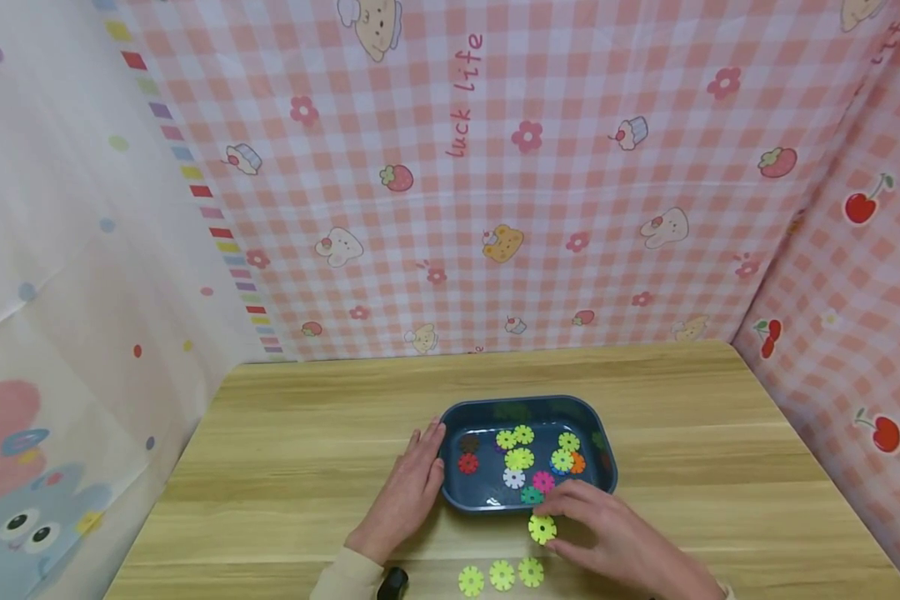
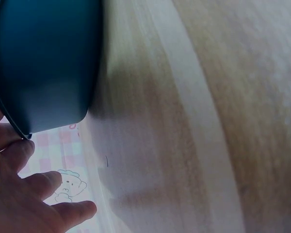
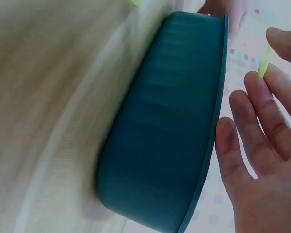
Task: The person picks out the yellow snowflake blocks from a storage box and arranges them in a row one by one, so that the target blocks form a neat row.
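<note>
A dark blue-green tray (image 1: 528,507) on the table holds several notched plastic discs: yellow-green ones, a red disc (image 1: 468,463), a white disc (image 1: 513,477), a pink disc (image 1: 543,482), plus green, orange and brown. My left hand (image 1: 408,487) rests against the tray's left end, its fingers fairly straight along the rim. Between thumb and fingers my right hand (image 1: 603,529) pinches a yellow-green notched disc (image 1: 542,529), just over the tray's near edge. In the right wrist view this disc (image 3: 265,60) shows edge-on, and the other fingers extend beside the tray wall.
Three yellow-green discs lie in a row near the table's front edge, the middle disc (image 1: 502,575) between two others. The wooden table (image 1: 330,417) meets a pink checked cloth wall (image 1: 450,200) behind. Patterned cloth also hangs left and right.
</note>
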`<state>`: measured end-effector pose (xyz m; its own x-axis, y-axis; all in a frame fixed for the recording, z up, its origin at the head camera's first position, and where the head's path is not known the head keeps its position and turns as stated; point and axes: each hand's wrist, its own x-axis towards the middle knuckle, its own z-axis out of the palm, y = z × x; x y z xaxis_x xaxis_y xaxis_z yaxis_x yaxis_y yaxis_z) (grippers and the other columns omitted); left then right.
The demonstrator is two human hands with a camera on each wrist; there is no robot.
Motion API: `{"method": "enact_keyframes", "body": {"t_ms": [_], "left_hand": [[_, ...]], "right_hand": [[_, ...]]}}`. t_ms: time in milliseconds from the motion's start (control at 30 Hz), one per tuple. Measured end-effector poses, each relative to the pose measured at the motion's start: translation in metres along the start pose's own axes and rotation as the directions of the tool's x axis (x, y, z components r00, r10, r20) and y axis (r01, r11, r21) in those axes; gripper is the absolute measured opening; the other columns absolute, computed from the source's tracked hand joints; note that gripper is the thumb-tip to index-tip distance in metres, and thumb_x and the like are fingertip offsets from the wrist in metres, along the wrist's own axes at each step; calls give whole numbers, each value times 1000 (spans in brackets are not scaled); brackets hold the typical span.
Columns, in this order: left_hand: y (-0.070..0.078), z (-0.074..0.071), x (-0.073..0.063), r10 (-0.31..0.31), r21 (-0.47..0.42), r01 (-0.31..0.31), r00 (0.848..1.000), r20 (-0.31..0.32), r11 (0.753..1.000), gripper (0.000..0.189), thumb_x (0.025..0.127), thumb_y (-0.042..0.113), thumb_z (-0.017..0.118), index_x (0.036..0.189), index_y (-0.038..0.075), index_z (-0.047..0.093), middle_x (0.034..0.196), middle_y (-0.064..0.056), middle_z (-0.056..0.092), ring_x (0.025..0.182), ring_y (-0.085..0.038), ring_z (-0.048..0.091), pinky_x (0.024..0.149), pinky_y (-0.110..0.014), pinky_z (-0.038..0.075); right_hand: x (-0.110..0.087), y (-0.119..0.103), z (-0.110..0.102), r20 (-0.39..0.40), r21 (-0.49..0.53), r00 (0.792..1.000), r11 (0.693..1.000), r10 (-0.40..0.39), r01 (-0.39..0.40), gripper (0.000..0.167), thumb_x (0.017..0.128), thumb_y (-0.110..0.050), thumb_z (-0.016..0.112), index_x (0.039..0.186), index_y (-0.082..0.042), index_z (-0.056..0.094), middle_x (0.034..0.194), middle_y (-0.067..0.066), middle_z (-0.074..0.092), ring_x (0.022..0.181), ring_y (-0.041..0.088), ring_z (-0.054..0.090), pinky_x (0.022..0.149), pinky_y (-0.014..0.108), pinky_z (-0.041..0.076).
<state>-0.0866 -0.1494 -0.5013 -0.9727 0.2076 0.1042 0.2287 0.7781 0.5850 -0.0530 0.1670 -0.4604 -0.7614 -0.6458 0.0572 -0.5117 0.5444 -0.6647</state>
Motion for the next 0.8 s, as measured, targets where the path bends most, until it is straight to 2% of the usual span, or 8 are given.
{"method": "enact_keyframes", "body": {"t_ms": [133, 367, 567, 800], "left_hand": [[0, 0, 0, -4, -1, 4, 1000, 2, 1000, 52, 112, 23, 43, 161, 8, 37, 168, -9, 30, 153, -41, 28, 114, -70, 30], [-2, 1, 1, 4, -3, -4, 1000, -6, 1000, 52, 112, 22, 44, 161, 8, 37, 168, -9, 31, 152, -42, 29, 114, -71, 30], [-1, 0, 1, 5, 2, -5, 1000, -3, 1000, 52, 112, 23, 45, 161, 8, 37, 168, -8, 31, 152, -42, 29, 114, -70, 31], [-1, 1, 1, 2, 8, -2, 1000, 1, 1000, 52, 112, 23, 45, 161, 7, 38, 168, -9, 31, 152, -42, 29, 114, -70, 31]], "right_hand": [[-6, 1, -1, 67, 61, 997, 998, 25, -29, 32, 98, -43, 71, 128, -31, 70, 125, -19, 60, 112, 3, 55, 92, 21, 55], [-14, 9, 2, 112, 145, 994, 989, -1, -15, 33, 98, -41, 70, 129, -29, 69, 124, -18, 60, 110, 5, 55, 89, 20, 56], [-17, 14, 8, 143, 182, 990, 982, 19, -45, 34, 98, -42, 70, 129, -28, 70, 123, -20, 60, 109, 3, 55, 88, 20, 55], [-21, 19, 10, 155, 176, 987, 982, 36, -64, 34, 98, -42, 69, 129, -28, 70, 122, -21, 60, 109, 2, 55, 89, 19, 55]]}}
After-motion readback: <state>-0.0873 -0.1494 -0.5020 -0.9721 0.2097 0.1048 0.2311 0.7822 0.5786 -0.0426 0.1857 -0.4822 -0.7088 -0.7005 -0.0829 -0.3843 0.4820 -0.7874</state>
